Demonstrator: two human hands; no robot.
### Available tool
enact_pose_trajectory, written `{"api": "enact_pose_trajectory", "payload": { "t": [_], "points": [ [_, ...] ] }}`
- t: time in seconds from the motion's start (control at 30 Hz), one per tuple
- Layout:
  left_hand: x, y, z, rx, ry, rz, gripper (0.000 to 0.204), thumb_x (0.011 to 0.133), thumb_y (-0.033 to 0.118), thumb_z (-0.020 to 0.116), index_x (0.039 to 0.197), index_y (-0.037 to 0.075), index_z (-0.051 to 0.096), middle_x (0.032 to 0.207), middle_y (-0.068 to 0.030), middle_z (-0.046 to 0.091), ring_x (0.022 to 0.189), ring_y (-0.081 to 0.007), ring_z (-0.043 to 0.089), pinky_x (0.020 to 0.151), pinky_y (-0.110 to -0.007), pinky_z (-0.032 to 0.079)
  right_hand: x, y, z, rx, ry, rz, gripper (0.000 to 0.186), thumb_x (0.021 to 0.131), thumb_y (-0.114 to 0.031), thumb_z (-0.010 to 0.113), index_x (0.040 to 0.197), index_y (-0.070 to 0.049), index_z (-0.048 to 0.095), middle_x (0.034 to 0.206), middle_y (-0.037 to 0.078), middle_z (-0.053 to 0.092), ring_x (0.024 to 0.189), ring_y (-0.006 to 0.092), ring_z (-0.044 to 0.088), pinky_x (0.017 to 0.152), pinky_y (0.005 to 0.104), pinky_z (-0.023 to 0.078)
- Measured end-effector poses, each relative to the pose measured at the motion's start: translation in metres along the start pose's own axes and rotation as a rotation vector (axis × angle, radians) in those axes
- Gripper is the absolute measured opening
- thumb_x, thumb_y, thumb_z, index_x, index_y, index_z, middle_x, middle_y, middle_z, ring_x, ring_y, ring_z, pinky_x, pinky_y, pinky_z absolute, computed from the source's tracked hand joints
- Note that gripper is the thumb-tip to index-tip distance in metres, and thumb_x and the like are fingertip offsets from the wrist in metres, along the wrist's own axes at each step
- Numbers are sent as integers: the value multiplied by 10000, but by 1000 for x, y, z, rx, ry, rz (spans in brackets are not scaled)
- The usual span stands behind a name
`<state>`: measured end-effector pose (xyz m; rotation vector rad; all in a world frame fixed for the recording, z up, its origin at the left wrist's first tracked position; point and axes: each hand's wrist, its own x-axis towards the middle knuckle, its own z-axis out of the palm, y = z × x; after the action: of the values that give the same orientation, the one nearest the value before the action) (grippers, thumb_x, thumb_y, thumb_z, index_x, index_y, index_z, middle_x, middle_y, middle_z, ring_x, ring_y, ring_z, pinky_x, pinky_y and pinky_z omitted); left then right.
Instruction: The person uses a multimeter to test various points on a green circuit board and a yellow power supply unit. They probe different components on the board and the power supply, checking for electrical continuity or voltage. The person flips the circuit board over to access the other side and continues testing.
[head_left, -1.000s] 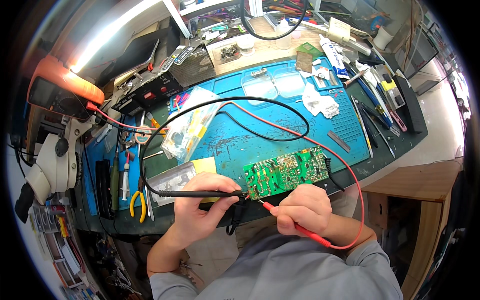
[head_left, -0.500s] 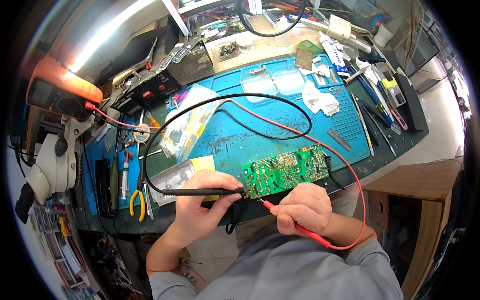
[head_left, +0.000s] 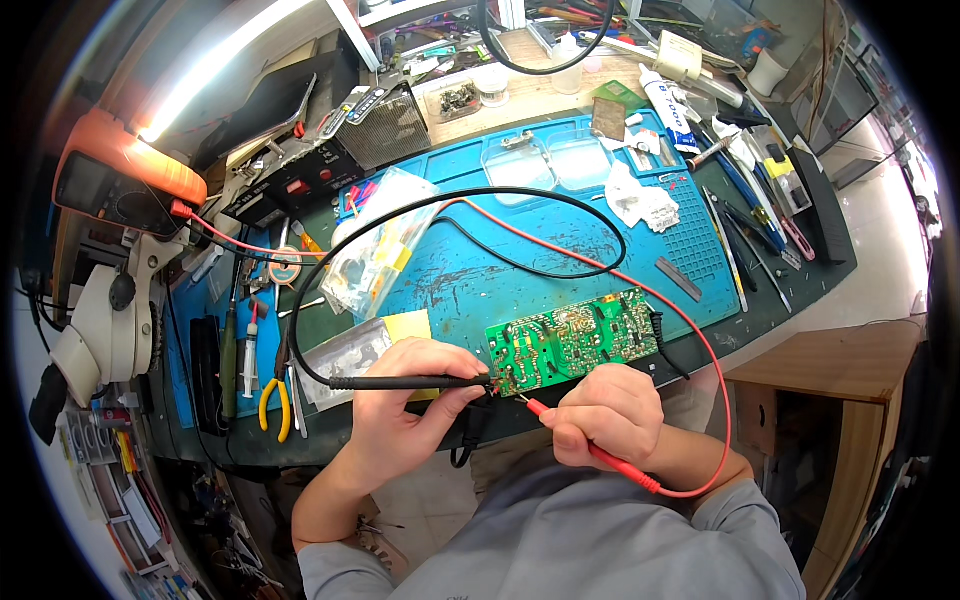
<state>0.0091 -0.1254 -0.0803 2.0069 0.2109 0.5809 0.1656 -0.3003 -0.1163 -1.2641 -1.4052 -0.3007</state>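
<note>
A green circuit board lies at the front edge of the blue work mat, its soldered side up. My left hand is closed around a black test probe, whose front end meets the board's left end; its exact contact point is hidden. In my closed right hand is a red test probe, its metal tip at the board's lower left edge. Whether that tip touches the board is too small to tell. Both leads run to an orange multimeter at the far left.
A plastic bag of parts and a silvery packet lie left of the board. Yellow-handled pliers and a syringe are farther left. Crumpled tissue and a flat metal strip rest on the mat.
Almost nothing differs. Both hands keep their grip on the probes at the board's left end, and the view has shifted very slightly.
</note>
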Motion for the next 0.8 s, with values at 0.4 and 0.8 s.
{"api": "enact_pose_trajectory", "payload": {
  "t": [0.4,0.8],
  "points": [
    [-2,-2,-5,7,-58,18,239,855,-22,792,1063,30,685,1030,-96,720,947,-271,687,829,-367,529,-5,1,0,-56,-40,-14,87,864,-56,741,789,-82,704,640,6,608,509,168,580,474,304,441],
    [-1,-1,-4,-6,-80,48,217,881,-36,769,1068,36,685,1053,-80,720,953,-242,691,814,-354,542,-5,-2,-3,-42,-50,1,106,852,-53,726,770,-56,659,632,25,606,478,178,536,443,310,409]
  ]
}}
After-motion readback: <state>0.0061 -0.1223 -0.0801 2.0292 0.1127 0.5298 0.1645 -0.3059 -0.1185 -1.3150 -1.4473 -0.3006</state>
